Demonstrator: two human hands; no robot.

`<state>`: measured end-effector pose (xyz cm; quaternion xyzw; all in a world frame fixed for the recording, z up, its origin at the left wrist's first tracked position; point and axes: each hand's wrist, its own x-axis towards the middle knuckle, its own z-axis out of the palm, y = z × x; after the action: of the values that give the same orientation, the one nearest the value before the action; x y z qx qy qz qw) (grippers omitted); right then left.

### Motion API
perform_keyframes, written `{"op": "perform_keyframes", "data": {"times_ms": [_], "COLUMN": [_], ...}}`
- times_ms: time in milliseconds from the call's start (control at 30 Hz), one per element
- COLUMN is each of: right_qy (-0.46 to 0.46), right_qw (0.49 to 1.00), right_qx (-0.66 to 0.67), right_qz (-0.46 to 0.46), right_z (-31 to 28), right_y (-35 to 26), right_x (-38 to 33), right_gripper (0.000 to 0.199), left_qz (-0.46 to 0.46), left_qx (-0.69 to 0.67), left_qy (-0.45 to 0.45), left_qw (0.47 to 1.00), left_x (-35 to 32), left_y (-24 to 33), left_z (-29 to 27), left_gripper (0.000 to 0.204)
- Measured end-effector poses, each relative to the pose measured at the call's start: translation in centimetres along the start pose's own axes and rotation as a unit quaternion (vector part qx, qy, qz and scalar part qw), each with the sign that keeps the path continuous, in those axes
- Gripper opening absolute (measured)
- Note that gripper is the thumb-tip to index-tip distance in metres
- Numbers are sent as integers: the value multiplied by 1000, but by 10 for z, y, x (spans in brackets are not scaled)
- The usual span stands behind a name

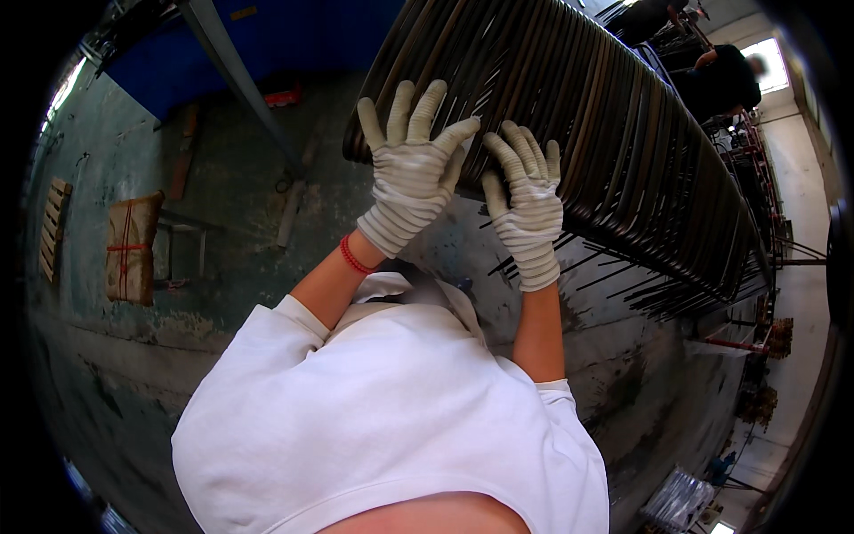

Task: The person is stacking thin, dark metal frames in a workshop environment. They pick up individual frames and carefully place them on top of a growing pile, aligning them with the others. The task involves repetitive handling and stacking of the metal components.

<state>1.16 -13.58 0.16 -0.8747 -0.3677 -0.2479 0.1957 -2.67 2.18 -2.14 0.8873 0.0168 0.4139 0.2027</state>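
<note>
A long row of dark bent metal tube frames (614, 133), packed tightly side by side, runs from the top middle toward the right. My left hand (411, 165), in a striped whitish glove, is over the near left end of the row with its fingers spread. Beside it my right hand (525, 191), gloved alike, lies over the near edge of the tubes, fingers stretched out and thumb apart. Neither hand shows anything held. Whether the fingertips touch the tubes is hard to tell. Thin tube legs stick out below the row's near side.
A stool with a padded seat tied with red cord (133, 249) stands at the left, near a wooden pallet (55, 227). A slanting metal post (236, 80) rises before a blue panel (302, 36). Another person (716, 84) is at the far right. A shiny wrapped bundle (678, 498) lies lower right.
</note>
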Motion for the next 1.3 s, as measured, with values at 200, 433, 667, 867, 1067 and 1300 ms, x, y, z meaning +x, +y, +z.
{"op": "perform_keyframes", "data": {"times_ms": [200, 433, 667, 867, 1067, 1300], "right_qy": [6, 19, -26, -26, -7, 8], "right_qw": [999, 998, 996, 996, 997, 998], "right_qx": [37, -38, -60, -65, -56, -40], "right_qz": [29, 53, 53, 53, 47, 52], "right_z": [-10, -21, -21, -21, -17, -15], "right_y": [-5, 6, 13, 13, 16, 15], "right_x": [1, -8, -15, -15, -17, -18], "right_gripper": [40, 38, 48, 49, 51, 53], "left_qz": [24, -3, 6, 34, -10, 21], "left_qx": [42, -11, -9, 67, 13, 21], "left_qy": [-28, -26, 12, -21, -21, -1], "left_qw": [998, 1000, 1000, 997, 1000, 1000], "left_x": [-1, 3, 2, -1, 3, 3], "left_y": [-1, 6, 7, 7, 12, 10], "left_z": [4, 0, 7, 12, 11, 16], "left_gripper": [34, 33, 32, 32, 34, 35]}}
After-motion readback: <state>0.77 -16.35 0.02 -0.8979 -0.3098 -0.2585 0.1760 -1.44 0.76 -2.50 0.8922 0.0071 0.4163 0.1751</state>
